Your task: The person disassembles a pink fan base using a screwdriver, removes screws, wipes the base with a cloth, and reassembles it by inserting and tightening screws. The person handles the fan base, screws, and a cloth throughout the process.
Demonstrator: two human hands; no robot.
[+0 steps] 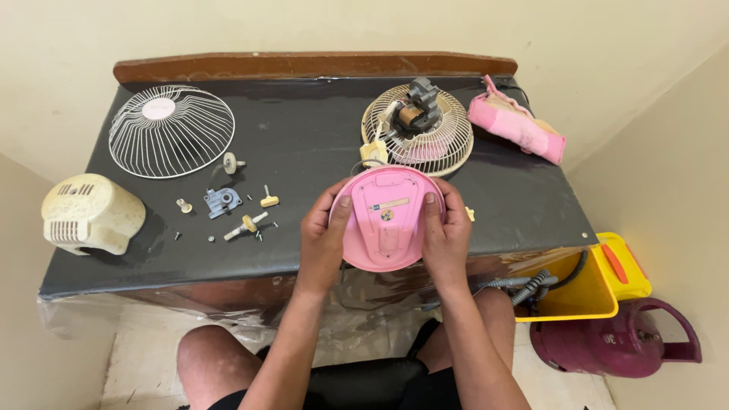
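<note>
While held, pink base (386, 220) underside up

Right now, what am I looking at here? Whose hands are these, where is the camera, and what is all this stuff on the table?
There is no machine here: a seated person wears a camera on the head, so this one picture looks down at their own two hands. The left hand and right hand together hold a round pink fan base, its underside facing up, above the front edge of a black-covered table. On the table lie a loose wire fan guard at the far left, a cream motor cover near the left edge, small screws and parts between them, a second guard with the bare motor on it, and a pink cloth at the far right.
</note>
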